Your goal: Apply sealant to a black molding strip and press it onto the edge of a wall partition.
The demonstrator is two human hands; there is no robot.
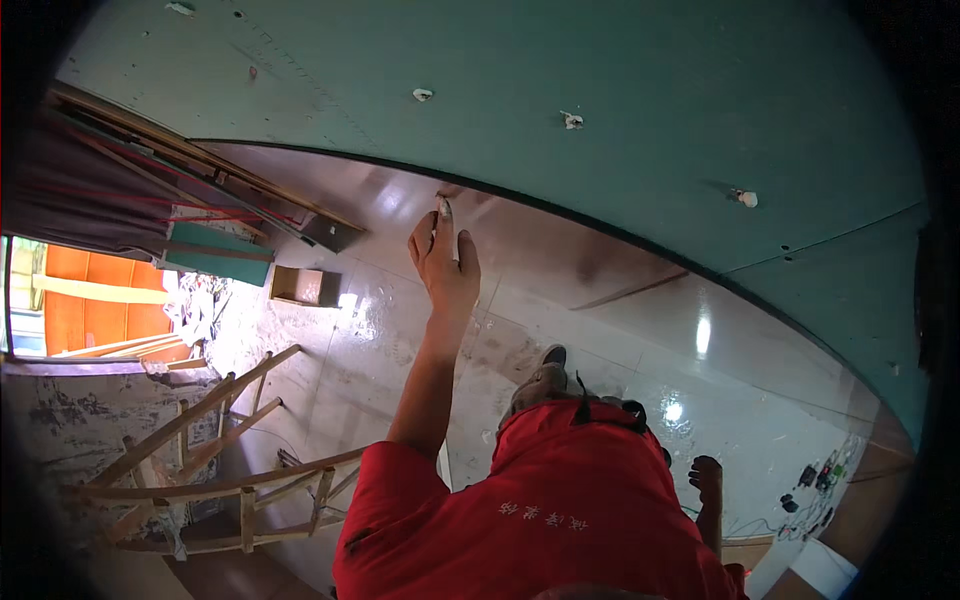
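Observation:
My left hand (447,262) is raised toward the lower edge of a green wallboard (640,90). Its fingers are apart, and one points up with a whitish tip; I see no tool in it. Whether that fingertip touches the board edge, I cannot tell. Whitish lumps of filler (572,121) dot the board's face, along with small dark holes. Low on my right side, my right hand (707,476) is held out from the body, its short-looking fingers slightly parted and partly dark. Nothing shows in it.
A wooden ladder-like frame (245,495) stands at the left, near an open box (297,286). Shiny, dusty floor tiles (350,345) lie below. Cables and small dark items (815,480) are at the lower right, beside a white box (825,568). Boards (215,255) lean at the left.

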